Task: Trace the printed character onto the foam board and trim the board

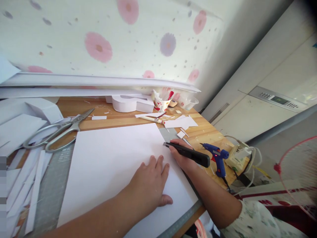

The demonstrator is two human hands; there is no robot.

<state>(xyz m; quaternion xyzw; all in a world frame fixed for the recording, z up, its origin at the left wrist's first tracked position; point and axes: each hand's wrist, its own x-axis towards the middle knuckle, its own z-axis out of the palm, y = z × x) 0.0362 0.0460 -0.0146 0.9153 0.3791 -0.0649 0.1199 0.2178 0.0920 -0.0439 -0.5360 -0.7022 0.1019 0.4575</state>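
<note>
On one sheet (106,158): left hand (150,183) | right hand (181,160): holds one cutter (192,154)

Counted one left hand (151,181), one right hand (182,162), one black cutter (194,156), one white sheet (111,162) beneath the left hand, one pair of metal scissors (74,124), one blue glue gun (219,160), one printed cup (160,103), one wooden counter (206,132). Could not tally overlapping paper strips (36,191).

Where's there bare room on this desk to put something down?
White sheet: its left part, between scissors and left hand. Smaller patch: wooden tabletop between cut paper scraps and blue hot-glue gun, lightly littered. Crowded: left side, with paper strips; far side, around the printed cup; sheet's right edge, by the right hand and utility knife.
</note>
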